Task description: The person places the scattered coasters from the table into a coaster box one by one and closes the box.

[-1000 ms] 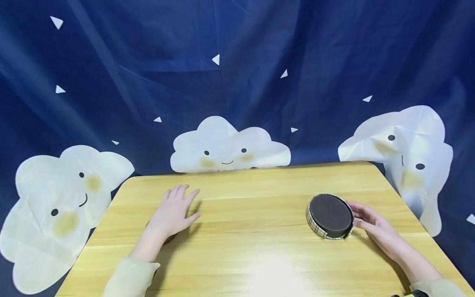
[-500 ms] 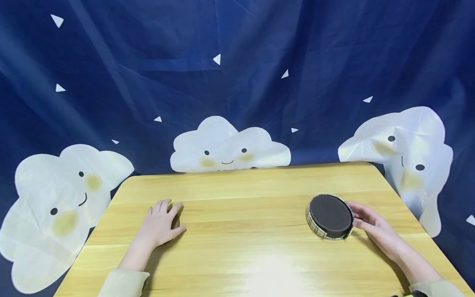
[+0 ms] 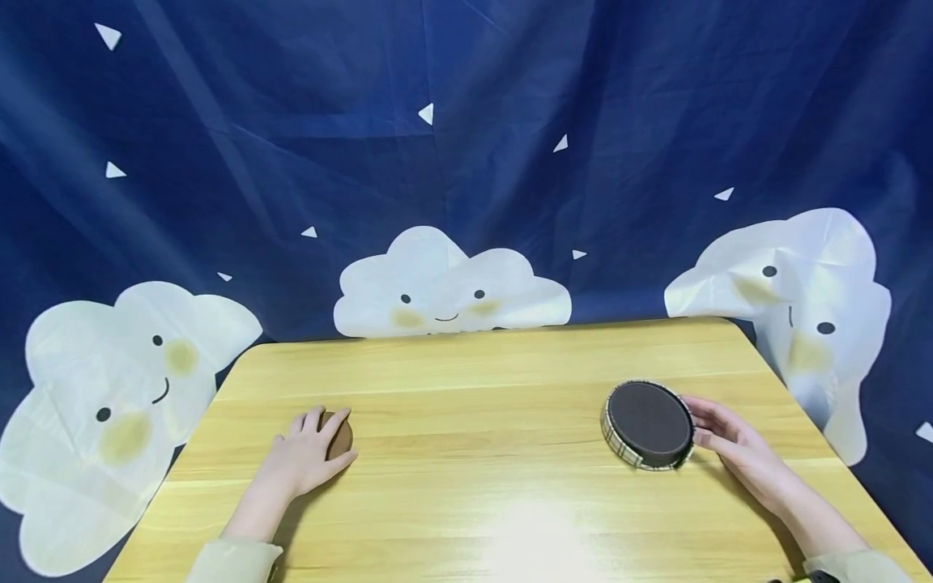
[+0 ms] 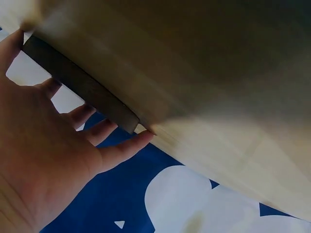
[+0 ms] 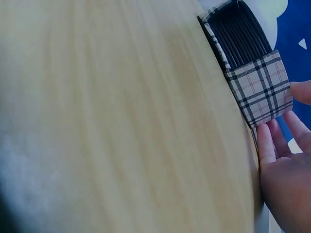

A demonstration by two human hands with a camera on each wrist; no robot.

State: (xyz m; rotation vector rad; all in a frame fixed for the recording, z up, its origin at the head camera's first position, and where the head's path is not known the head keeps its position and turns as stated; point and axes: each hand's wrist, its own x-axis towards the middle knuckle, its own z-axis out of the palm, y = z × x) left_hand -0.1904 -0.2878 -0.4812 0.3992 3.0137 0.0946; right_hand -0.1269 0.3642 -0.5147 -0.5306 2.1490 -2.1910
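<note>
On the right of the wooden table (image 3: 474, 421) stands a round plaid coaster holder (image 5: 262, 90), with dark round coasters (image 3: 651, 417) stacked in it. My right hand (image 3: 751, 457) is at its right side, thumb and fingers reaching its plaid wall, fingers fairly straight. At the left, my left hand (image 3: 299, 461) spreads over a brown round disc (image 3: 340, 437) low on the table. In the left wrist view the thumb and little finger lie near opposite ends of the disc's dark rim, the palm apart from it. The hand covers much of the disc in the head view.
Behind the table's far edge (image 3: 466, 334) hangs a dark blue curtain (image 3: 496, 186) with white triangles and smiling clouds. The left cloud (image 3: 138, 405) and right cloud (image 3: 802, 300) flank the table. A bright glare lies near its front middle.
My left hand has drawn back and lowered toward the near left, onto the brown disc, which now shows between its fingers. The right hand and the coaster holder stay put.
</note>
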